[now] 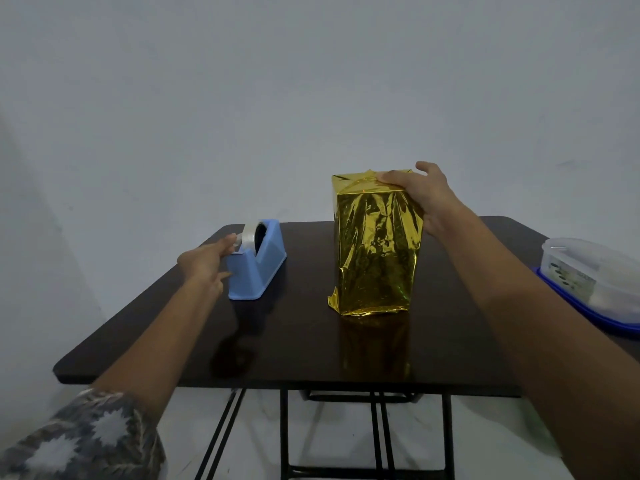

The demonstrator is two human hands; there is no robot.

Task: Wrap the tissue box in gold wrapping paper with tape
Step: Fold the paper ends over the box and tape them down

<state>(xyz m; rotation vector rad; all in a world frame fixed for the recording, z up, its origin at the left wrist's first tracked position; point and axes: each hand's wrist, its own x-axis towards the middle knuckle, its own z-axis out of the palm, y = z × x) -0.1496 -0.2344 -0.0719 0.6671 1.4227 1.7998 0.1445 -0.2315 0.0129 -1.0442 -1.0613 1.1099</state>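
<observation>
Left fingers (227, 242) pinch tape (248, 233) at one blue dispenser (258, 273) — right fingers (393, 179) grip one gold-wrapped box (377, 254).

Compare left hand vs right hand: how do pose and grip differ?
The left hand reaches low to the blue tape dispenser, pinching the tape end; the right hand sits higher, wrapped over the top corner of the gold-wrapped box. Left hand's grip is a fingertip pinch; right hand's grip uses thumb and fingers across the folded top. Both arms stretch over the dark table.
</observation>
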